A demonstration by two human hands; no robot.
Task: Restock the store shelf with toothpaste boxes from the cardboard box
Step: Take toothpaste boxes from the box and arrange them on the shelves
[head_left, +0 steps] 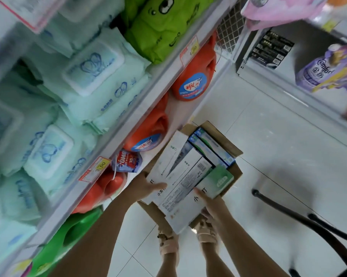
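Now, hands (148, 186) around toothpaste boxes (180, 176)

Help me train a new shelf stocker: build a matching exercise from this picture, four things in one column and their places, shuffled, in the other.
Things
1. long white toothpaste boxes
2. orange plastic detergent jug
3. pale green soft wipe packs
4. brown cardboard box

Places
A. on the white tiled floor
B. on the lower shelf level
C. gripped by the left hand and right hand
D. on the upper shelf level, beside bright green packs

Pairs: 1-C, 2-B, 3-D, 4-A
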